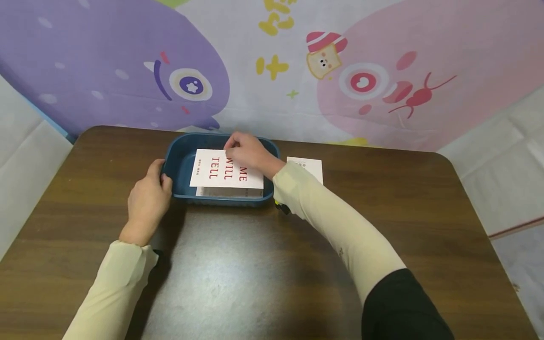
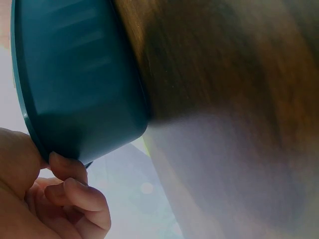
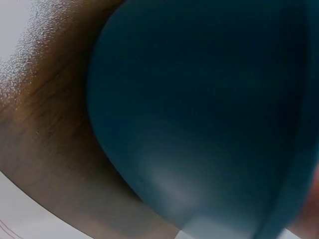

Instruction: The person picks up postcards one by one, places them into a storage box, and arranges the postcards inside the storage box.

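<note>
A dark blue plastic basin (image 1: 221,202) stands near the table's far edge. My left hand (image 1: 148,196) grips its left end by the rim; in the left wrist view, thumb and fingers of that hand (image 2: 65,194) meet at the basin's (image 2: 84,74) rim. Over the basin, my right hand (image 1: 250,153) pinches the upper edge of a white card (image 1: 204,170) with red lettering, covering part of the words. Below it in the basin shows a greyish printed card (image 1: 229,192). The basin's outer wall (image 3: 199,99) fills most of the right wrist view.
Another white card (image 1: 312,167) lies on the brown wooden table (image 1: 221,269) right of the basin, partly hidden by the right sleeve (image 1: 331,222). Behind the table hangs a cartoon-printed cloth (image 1: 276,104).
</note>
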A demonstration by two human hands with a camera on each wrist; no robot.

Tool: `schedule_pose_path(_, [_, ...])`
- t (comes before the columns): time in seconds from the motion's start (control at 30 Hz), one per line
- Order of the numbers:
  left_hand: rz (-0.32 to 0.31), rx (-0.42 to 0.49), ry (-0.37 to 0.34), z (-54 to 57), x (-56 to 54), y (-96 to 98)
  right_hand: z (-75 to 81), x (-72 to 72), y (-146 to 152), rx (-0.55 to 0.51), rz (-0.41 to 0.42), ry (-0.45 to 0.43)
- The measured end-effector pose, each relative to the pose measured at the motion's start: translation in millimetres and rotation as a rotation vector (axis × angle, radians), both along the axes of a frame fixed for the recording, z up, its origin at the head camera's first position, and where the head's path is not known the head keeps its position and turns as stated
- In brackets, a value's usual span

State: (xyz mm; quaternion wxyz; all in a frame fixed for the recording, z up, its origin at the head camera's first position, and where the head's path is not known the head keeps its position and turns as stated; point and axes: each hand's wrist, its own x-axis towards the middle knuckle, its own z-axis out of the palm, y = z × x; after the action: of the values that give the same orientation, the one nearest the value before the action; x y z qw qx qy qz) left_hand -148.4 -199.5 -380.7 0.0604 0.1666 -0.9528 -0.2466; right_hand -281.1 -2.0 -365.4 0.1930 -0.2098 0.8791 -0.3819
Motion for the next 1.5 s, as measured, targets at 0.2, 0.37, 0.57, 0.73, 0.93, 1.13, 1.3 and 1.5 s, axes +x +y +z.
schedule_pose_path(0.2, [0.004,0.003,-0.002,1.2,-0.7,0.2,-6.8,-0.4,0,0.021,0.023,-0.014])
schedule_pose_path(0.37, [0.001,0.002,-0.012,1.6,-0.6,0.6,-12.9,-0.5,-2,0.037,0.031,0.003])
schedule_pose_path(0.57, [0.003,0.007,-0.025,2.2,-0.1,1.0,-18.7,-0.3,-5,0.054,0.023,-0.006])
schedule_pose_path(0.73, [0.001,0.009,-0.026,2.1,0.2,0.9,-24.3,-1.9,-6,0.097,0.034,-0.018])
schedule_pose_path(0.93, [-0.004,0.007,-0.004,1.5,0.8,0.0,-31.0,-3.3,-7,0.129,0.047,-0.021])
schedule_pose_path(1.13, [0.0,0.002,-0.001,1.0,0.9,0.2,-35.4,-3.4,-7,0.139,0.057,-0.068])
schedule_pose_path(1.3, [0.002,-0.001,0.006,0.4,0.8,0.1,-37.3,-3.4,-7,0.163,0.077,-0.075])
schedule_pose_path(1.5, [0.0,-0.003,0.008,-0.5,-0.2,-0.5,-37.7,-4.2,-6,0.207,0.102,-0.03])
